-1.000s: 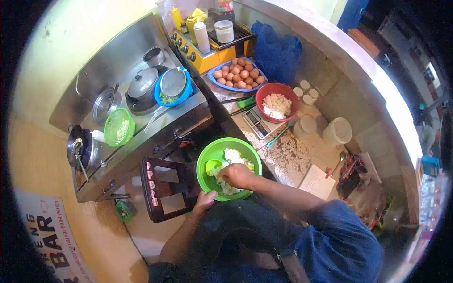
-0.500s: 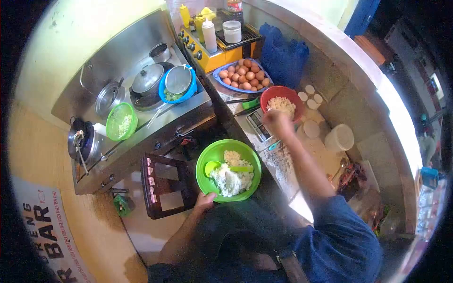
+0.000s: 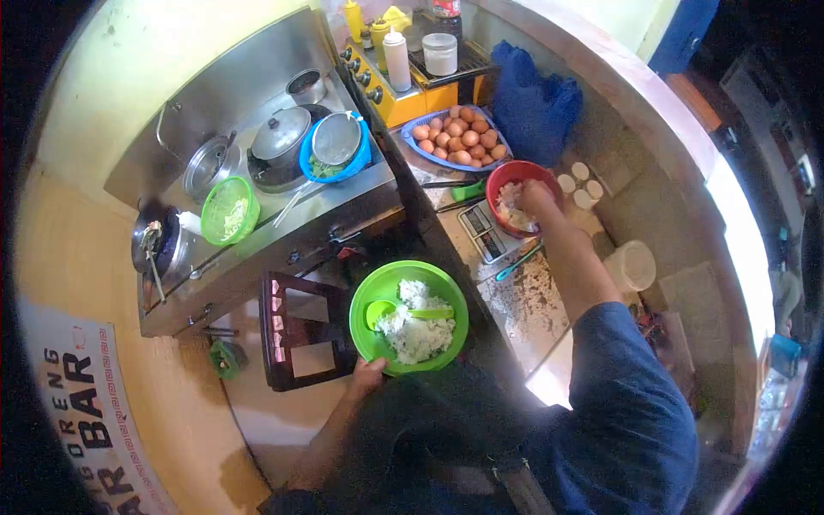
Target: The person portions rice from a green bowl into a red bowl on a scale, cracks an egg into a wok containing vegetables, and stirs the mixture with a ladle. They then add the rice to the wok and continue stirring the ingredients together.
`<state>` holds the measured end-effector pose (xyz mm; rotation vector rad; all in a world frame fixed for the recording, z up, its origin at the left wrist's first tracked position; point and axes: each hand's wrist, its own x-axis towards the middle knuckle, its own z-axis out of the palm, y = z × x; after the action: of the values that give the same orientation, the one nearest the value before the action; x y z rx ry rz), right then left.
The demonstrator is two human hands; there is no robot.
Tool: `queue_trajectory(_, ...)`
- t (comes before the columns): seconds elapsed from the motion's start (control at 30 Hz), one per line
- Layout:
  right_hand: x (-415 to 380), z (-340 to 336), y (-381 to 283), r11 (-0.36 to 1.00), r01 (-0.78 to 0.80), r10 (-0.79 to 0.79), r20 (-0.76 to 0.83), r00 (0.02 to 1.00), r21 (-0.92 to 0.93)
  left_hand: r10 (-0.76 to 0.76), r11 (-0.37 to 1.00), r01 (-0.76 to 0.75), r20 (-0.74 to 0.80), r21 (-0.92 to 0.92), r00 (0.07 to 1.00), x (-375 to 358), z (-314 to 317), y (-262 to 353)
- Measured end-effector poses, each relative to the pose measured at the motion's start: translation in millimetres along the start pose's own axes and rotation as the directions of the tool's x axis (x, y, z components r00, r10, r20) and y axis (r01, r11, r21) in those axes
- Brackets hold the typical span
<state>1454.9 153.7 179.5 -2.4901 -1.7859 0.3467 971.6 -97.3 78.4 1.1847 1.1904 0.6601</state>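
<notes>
My left hand (image 3: 369,376) grips the near rim of a green bowl (image 3: 360,330), its thumb over the edge. White rice (image 3: 421,336) lies heaped inside, with a lime-green scoop (image 3: 380,314) resting on it. At the right, my right hand (image 3: 539,201) reaches down into a red bowl (image 3: 502,176) holding pale, grain-like food (image 3: 510,202); its fingertips are hidden there. Just left of that bowl is a kitchen scale (image 3: 487,233). A teal-handled utensil (image 3: 519,262) lies below it on the counter.
Behind the red bowl stand a basket of brown eggs (image 3: 459,139) and a blue plastic bag (image 3: 532,99). Several white cups (image 3: 580,184) and a white tub (image 3: 631,266) are to its right. The stove counter (image 3: 283,213) at left holds pots and a green basket (image 3: 230,212).
My right hand has gone from the red bowl's near edge down into its contents. The rear part of the green bowl's heap looked tan and now looks white. The view has shifted slightly.
</notes>
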Motion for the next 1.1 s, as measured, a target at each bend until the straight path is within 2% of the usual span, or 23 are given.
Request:
queue_trajectory(0.03,-0.2,-1.7,-3.0,1.000,-0.015,0.015,0.023,1.000,-0.014,-0.072,0.997,0.072,-0.006,0.003,0.997,-2.5,0.5,13.1)
queue_trajectory(0.07,11.2,14.9,11.6,0.997,0.054,-0.055,-0.015,0.998,-0.049,-0.173,0.985,0.173,-0.026,-0.030,0.984,-1.7,0.8,25.8)
queue_trajectory(0.13,45.4,60.9,54.6,0.975,0.181,-0.193,-0.089,0.977,-0.127,-0.227,0.965,0.219,-0.044,-0.146,0.973,0.7,0.3,28.0)
queue_trajectory(0.2,24.9,19.3,36.4,0.996,0.083,-0.081,-0.094,0.992,0.016,-0.145,0.946,0.124,-0.049,-0.301,0.988,0.0,-1.0,14.4)
queue_trajectory(0.23,14.1,0.9,28.9,0.996,0.030,-0.022,-0.088,0.996,0.088,-0.132,0.953,0.114,-0.043,-0.280,0.990,1.0,-1.1,18.1)
queue_trajectory(0.33,10.1,-11.8,42.3,0.927,0.099,-0.087,-0.049,0.995,0.361,-0.090,0.954,0.083,-0.012,-0.288,0.996,1.2,2.5,37.2)
queue_trajectory(0.4,8.2,-24.2,45.4,0.697,-0.051,0.041,0.031,0.999,0.715,-0.053,0.918,0.050,0.003,-0.393,0.999,2.3,8.6,45.8)
queue_trajectory(0.43,0.5,-34.6,42.3,0.526,-0.124,0.090,0.089,0.992,0.842,-0.076,0.943,0.079,0.023,-0.323,0.997,5.4,6.7,42.9)
queue_trajectory(0.5,-24.5,-59.7,30.8,0.362,-0.068,-0.030,0.084,0.996,0.930,-0.124,0.975,0.133,0.060,-0.176,0.990,13.6,0.6,33.6)
queue_trajectory(0.53,-40.7,-73.6,18.9,0.272,-0.045,-0.087,0.071,0.994,0.961,-0.126,0.972,0.131,0.037,-0.196,0.991,14.7,3.9,37.8)
queue_trajectory(0.6,-81.0,-87.3,-19.3,0.317,-0.036,-0.111,0.074,0.991,0.948,-0.127,0.963,0.121,-0.012,-0.239,0.992,19.3,16.3,51.5)
queue_trajectory(0.67,-118.2,-75.6,-59.5,0.368,-0.066,-0.320,0.193,0.928,0.927,-0.207,0.944,0.205,0.019,-0.257,0.978,26.3,19.8,57.6)
queue_trajectory(0.7,-128.9,-43.4,-73.1,0.394,0.065,-0.513,0.160,0.843,0.917,-0.244,0.933,0.244,0.035,-0.266,0.969,30.1,21.9,61.3)
queue_trajectory(0.73,-167.7,-50.4,-106.6,0.467,-0.042,-0.503,0.304,0.809,0.883,-0.276,0.919,0.280,0.054,-0.277,0.960,31.2,25.4,71.4)
queue_trajectory(0.77,-187.4,-38.2,-123.9,0.620,0.105,-0.585,0.369,0.722,0.777,-0.307,0.905,0.314,0.072,-0.287,0.949,30.5,30.0,85.9)
queue_trajectory(0.8,-196.5,11.3,-124.3,0.544,0.699,-0.765,-0.068,0.640,0.463,-0.339,0.889,0.350,0.089,-0.296,0.936,30.3,32.7,93.3)
queue_trajectory(0.83,-209.2,8.7,-135.2,0.665,0.569,-0.682,0.085,0.726,0.484,-0.323,0.900,0.340,0.105,-0.272,0.941,34.4,31.5,85.2)
queue_trajectory(0.93,-187.4,6.8,-115.9,0.677,0.497,-0.624,0.066,0.779,0.542,-0.252,0.935,0.274,0.119,-0.228,0.960,40.2,25.9,53.0)
queue_trajectory(0.97,-180.6,-24.6,-106.9,0.760,0.364,-0.494,0.113,0.862,0.538,-0.210,0.947,0.230,0.107,-0.223,0.972,38.5,26.1,49.2)
queue_trajectory(1.0,-149.0,-18.7,-81.7,0.794,0.431,-0.486,0.021,0.874,0.429,-0.165,0.958,0.183,0.096,-0.220,0.982,37.7,26.5,47.0)
queue_trajectory(1.03,-129.9,-33.3,-68.3,0.878,0.234,-0.256,-0.004,0.967,0.417,-0.154,0.963,0.169,0.088,-0.212,0.984,35.8,27.0,48.1)
queue_trajectory(1.07,-90.7,-24.2,-39.2,0.885,0.318,-0.265,-0.192,0.945,0.340,-0.144,0.966,0.158,0.079,-0.204,0.986,31.6,27.0,50.9)
queue_trajectory(1.1,-66.9,-31.5,-18.4,0.905,0.265,-0.203,-0.210,0.956,0.332,-0.135,0.970,0.146,0.069,-0.196,0.988,28.1,26.7,51.2)
